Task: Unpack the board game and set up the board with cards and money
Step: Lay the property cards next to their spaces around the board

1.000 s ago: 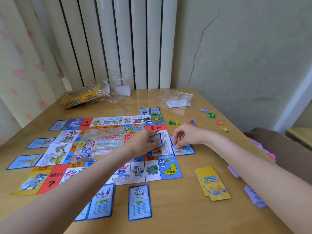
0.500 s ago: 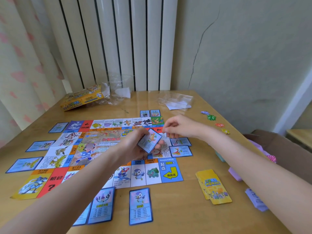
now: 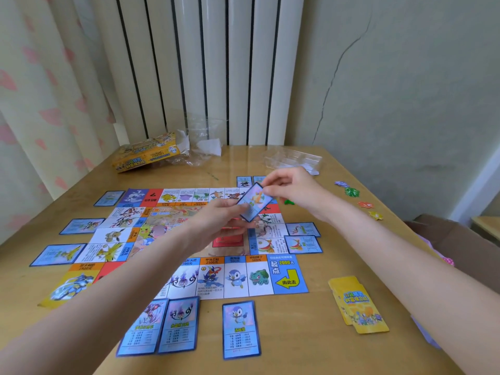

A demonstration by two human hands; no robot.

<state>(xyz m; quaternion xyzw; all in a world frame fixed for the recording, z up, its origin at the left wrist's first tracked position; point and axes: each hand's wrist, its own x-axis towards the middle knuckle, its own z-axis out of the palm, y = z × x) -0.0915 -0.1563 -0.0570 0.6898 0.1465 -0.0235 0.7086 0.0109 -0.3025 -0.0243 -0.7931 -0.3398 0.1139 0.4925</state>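
The paper game board (image 3: 286, 274) lies flat on the wooden table (image 3: 297, 334). Blue property cards ring it: three at the near edge (image 3: 239, 328), two at the right edge (image 3: 303, 239), several on the left (image 3: 56, 254). My left hand (image 3: 216, 223) hovers over the board's middle and grips a small stack of blue cards. My right hand (image 3: 292, 188) pinches the top corner of one blue card (image 3: 254, 201), tilted above that stack. A yellow card deck (image 3: 358, 305) lies at the near right.
The yellow game box (image 3: 146, 154) and crumpled clear wrap (image 3: 200, 147) sit at the far left, a clear plastic tray (image 3: 293, 158) at the far middle. Small coloured tokens (image 3: 359, 198) lie along the right edge. Purple paper (image 3: 424, 331) pokes out behind my right forearm.
My right hand left a card laid at the board's right edge, rose, and now pinches the top card of the stack in my left hand. Both hands moved up and away from the board.
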